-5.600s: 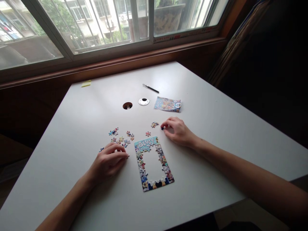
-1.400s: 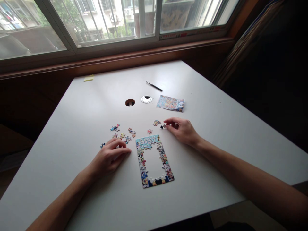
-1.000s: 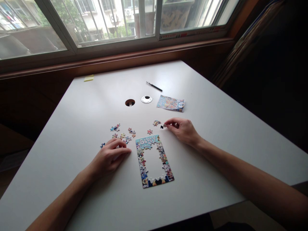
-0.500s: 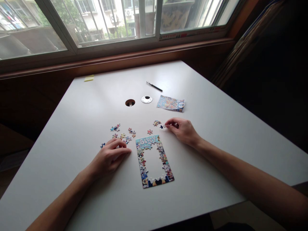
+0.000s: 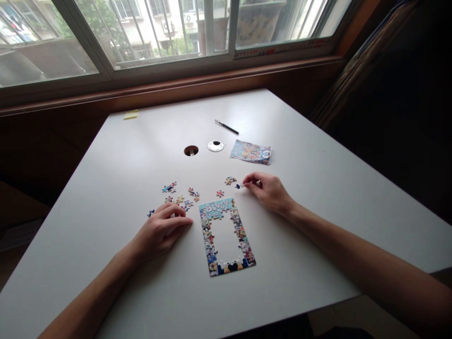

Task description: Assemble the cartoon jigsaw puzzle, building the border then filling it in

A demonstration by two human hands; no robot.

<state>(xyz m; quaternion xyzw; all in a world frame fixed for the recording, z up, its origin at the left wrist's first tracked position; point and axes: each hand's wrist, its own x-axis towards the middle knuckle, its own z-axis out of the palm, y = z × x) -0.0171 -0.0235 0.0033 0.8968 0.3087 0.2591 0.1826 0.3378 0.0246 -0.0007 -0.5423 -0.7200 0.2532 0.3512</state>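
Note:
Between the thumb and fingertips of my right hand (image 5: 268,190) is a small dark and pale jigsaw piece (image 5: 238,186), held at or just above the table. My left hand (image 5: 165,226) rests on the table with its fingers loosely bent and apart, partly covering a group of loose jigsaw pieces (image 5: 179,199). A partly assembled jigsaw puzzle (image 5: 242,230) lies between my hands, its border joined and its middle showing bare white. Just beyond its top edge sit a reddish piece (image 5: 220,193) and a small cluster of pieces (image 5: 230,180).
Behind my right hand lies a printed picture sheet (image 5: 250,151). A pen (image 5: 226,126), a silver grommet cover (image 5: 215,146) and a round cable hole (image 5: 191,151) are farther back on the white table (image 5: 300,263). A yellow note (image 5: 130,114) marks the far left edge, below the window.
Almost nothing differs. The piece in my right hand has shifted very slightly to the right; my left hand stays where it was.

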